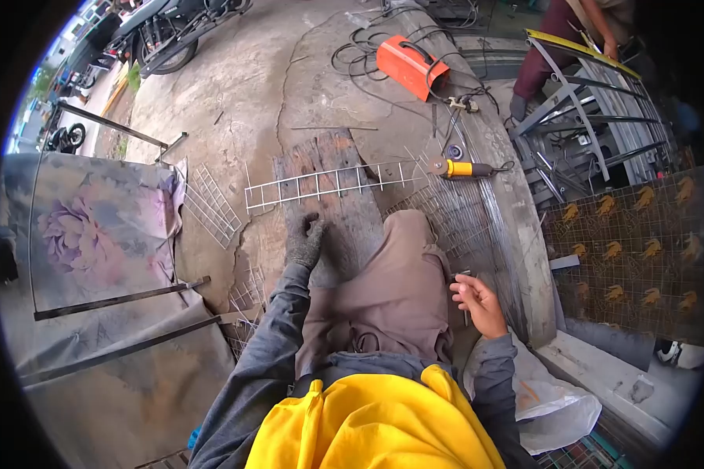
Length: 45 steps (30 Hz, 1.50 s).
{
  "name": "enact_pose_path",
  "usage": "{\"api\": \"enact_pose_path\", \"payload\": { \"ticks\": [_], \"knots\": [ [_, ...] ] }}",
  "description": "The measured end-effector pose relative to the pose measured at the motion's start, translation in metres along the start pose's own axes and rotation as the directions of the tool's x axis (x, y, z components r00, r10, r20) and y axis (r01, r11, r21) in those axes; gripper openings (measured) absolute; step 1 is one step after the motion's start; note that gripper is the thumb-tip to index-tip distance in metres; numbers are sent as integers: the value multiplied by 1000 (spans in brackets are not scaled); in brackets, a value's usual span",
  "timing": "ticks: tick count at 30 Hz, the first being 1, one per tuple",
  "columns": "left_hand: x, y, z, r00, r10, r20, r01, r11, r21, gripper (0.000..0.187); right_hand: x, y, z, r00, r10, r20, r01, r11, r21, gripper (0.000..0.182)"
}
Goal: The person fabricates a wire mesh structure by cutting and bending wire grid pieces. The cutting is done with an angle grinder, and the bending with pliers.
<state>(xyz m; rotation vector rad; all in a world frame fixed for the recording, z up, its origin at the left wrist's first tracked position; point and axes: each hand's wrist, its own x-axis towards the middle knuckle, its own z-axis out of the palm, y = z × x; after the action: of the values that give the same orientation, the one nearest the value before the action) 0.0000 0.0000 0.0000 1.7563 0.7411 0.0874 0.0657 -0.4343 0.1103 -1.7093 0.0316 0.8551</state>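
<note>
My left hand [303, 241], in a dark grey glove, rests over the weathered wooden board [344, 227] with its fingers curled, and nothing shows in them. Just beyond it, a narrow welded wire grid [318, 186] lies across the board. My bare right hand [481, 305] hovers beside my right knee, fingers bent toward the thumb. Whether something small sits in that pinch is hard to make out. A yellow and black angle grinder [465, 169] lies on the ground to the right of the grid, near a small dark disc [454, 152].
An orange welding machine [411, 67] with tangled cables stands ahead. Wire mesh pieces [211, 205] lie left; a flowered cloth [94, 234] hangs there. At right are a concrete ledge [524, 258], a metal frame [594, 102] and another person's arm [598, 27]. A motorcycle [164, 39] is parked behind.
</note>
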Motion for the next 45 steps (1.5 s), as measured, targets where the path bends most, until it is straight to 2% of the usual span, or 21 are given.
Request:
{"api": "enact_pose_path", "payload": {
  "ticks": [3, 5, 7, 9, 10, 11, 12, 13, 15, 17, 20, 22, 23, 28, 32, 34, 36, 40, 41, 42, 45],
  "knots": [
    [42, 36, 26, 999, 28, -45, -11, 943, 333, 62, 37, 13, -6, 992, 97, -85, -91, 993, 71, 45],
    [83, 26, 56, 931, 319, -177, -191, 840, 508, 61, 80, 22, -19, 980, 188, -68, -168, 958, 231, 44],
    [101, 40, 73, 933, 307, -190, -154, 815, 559, 63, 134, 46, -33, 970, 235, -59, -216, 950, 227, 45],
    [111, 29, 89, 912, 334, -239, -34, 642, 766, 65, 189, 94, -54, 906, 409, -106, -407, 913, 35, 47],
    [111, 25, 95, 896, 357, -263, -30, 639, 768, 65, 221, 140, -71, 898, 427, -104, -427, 904, 28, 47],
    [113, 24, 96, 904, 336, -266, -12, 642, 767, 65, 254, 191, -95, 905, 407, -121, -423, 890, -168, 47],
    [115, 26, 94, 908, 327, -262, -19, 657, 754, 64, 280, 219, -111, 916, 382, -125, -401, 843, -360, 48],
    [117, 30, 90, 911, 318, -262, -21, 671, 742, 63, 296, 217, -115, 911, 399, -107, -409, 833, -373, 48],
    [115, 38, 90, 902, 317, -294, 21, 647, 762, 58, 331, 202, -125, 908, 262, -326, -412, 415, -811, 47],
    [118, 38, 90, 907, 320, -273, 10, 633, 774, 57, 388, 222, -150, 891, 228, -392, -453, 382, -806, 51],
    [123, 46, 89, 928, 270, -256, 34, 624, 780, 57, 453, 129, -128, 859, 202, -470, -507, 213, -835, 63],
    [120, 44, 85, 939, 263, -221, 7, 629, 777, 60, 501, 137, -149, 940, 22, -341, -338, 202, -919, 71],
    [120, 37, 86, 944, 229, -237, 27, 665, 747, 64, 528, 149, -164, 962, -14, -274, -271, 111, -956, 78],
    [124, 40, 88, 949, 191, -249, 76, 631, 772, 63, 596, 119, -148, 936, 232, -264, -247, -102, -964, 92],
    [125, 49, 85, 962, 118, -244, 112, 649, 753, 63, 634, 154, -161, 930, 203, -308, -204, -413, -888, 81],
    [122, 51, 86, 968, 60, -242, 143, 662, 736, 63, 594, 106, -132, 937, 230, -264, -179, -333, -926, 81],
    [119, 48, 85, 959, 113, -260, 111, 695, 711, 61, 582, 118, -143, 939, 278, -201, -205, -15, -979, 81],
    [114, 39, 84, 946, 176, -271, 72, 702, 708, 64, 534, 127, -143, 963, 250, -104, -185, 325, -927, 62],
    [117, 41, 86, 948, 178, -263, 67, 697, 714, 65, 527, 141, -153, 945, 321, -65, -217, 467, -857, 57],
    [117, 43, 85, 938, 202, -281, 62, 701, 710, 61, 489, 101, -125, 943, 318, -100, -254, 493, -832, 52],
    [117, 38, 90, 921, 252, -298, 52, 678, 733, 60, 405, 79, -120, 979, 201, -33, -182, 791, -584, 38]
  ]
}}
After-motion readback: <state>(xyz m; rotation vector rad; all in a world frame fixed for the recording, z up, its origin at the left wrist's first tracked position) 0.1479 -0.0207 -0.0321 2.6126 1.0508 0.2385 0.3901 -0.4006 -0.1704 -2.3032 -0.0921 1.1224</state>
